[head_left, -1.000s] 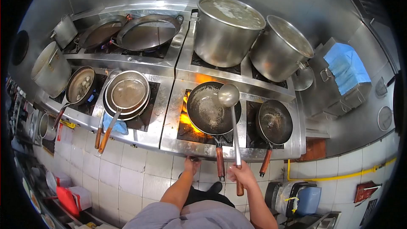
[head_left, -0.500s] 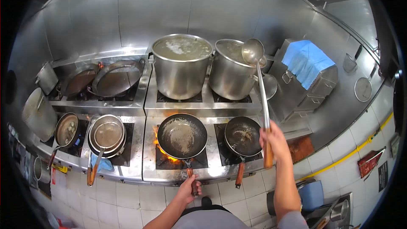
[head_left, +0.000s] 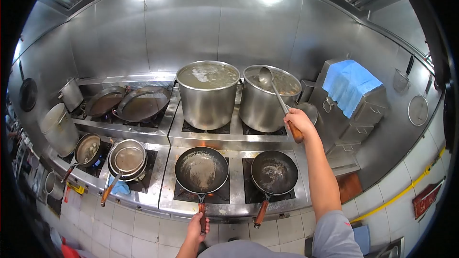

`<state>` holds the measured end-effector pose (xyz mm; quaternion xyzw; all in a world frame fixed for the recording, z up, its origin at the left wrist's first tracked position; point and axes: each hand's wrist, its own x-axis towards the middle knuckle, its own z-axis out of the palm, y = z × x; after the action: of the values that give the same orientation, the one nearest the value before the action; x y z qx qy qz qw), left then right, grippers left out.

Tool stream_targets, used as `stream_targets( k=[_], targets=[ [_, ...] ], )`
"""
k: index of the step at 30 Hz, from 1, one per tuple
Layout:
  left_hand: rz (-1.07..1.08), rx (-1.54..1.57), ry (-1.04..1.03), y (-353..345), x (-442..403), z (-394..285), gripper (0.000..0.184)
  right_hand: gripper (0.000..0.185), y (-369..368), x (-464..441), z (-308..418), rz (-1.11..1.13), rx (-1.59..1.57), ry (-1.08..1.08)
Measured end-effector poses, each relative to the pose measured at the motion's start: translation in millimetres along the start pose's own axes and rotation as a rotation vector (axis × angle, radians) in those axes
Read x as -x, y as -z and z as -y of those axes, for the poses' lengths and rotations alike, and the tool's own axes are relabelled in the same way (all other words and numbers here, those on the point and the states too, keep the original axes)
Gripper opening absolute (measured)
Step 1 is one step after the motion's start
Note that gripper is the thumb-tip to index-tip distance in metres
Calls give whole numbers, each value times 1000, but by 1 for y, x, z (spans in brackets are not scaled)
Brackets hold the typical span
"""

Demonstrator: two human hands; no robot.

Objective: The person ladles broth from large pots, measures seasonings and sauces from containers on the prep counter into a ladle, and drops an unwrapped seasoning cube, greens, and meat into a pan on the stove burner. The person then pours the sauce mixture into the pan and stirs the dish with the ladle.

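My left hand (head_left: 195, 227) is closed around the wooden handle of a dark frying pan (head_left: 202, 169), which rests on the front burner. Its inside is coated with pale residue. My right hand (head_left: 300, 119) grips the wooden-ended handle of a long metal ladle (head_left: 278, 96). The ladle's bowl is at the mouth of the right stockpot (head_left: 260, 110); I cannot tell whether it touches the liquid. Beside the left pan sits a second frying pan (head_left: 274, 173), its handle toward me, touched by neither hand.
A second full stockpot (head_left: 205, 107) stands at the back left. Two wide pans (head_left: 143, 104) lie farther left. Nested strainers (head_left: 127, 157) and a small pan (head_left: 88, 149) occupy the left front burners. A blue cloth (head_left: 351, 86) drapes a steel cabinet at right.
My right hand has moved forward, carrying the ladle bowl from in front of the right stockpot's rim to its mouth. Flames seen beside the left pan no longer show. The view has tilted upward.
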<state>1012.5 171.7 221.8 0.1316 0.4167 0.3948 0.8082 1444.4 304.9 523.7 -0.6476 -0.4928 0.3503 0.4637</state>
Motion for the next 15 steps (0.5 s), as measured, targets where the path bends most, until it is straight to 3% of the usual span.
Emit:
stream_targets(
  k=[1,3,5,9,15],
  targets=[
    [8,-30,0,10,-6,6,22,11,-1,-3,-1,6,0,3],
    [-1,-27,-45,11,-4,11,26,12,-6,-6,-3,-202,148,126],
    [-6,-63,-96,16,-6,15,42,12,2,-16,-3,-196,167,120],
    [-78,-50,-139,20,9,17,53,10,11,-24,15,-104,22,7],
    [-263,-115,-209,110,13,38,54,10,15,-34,26,12,-216,-131]
  ],
)
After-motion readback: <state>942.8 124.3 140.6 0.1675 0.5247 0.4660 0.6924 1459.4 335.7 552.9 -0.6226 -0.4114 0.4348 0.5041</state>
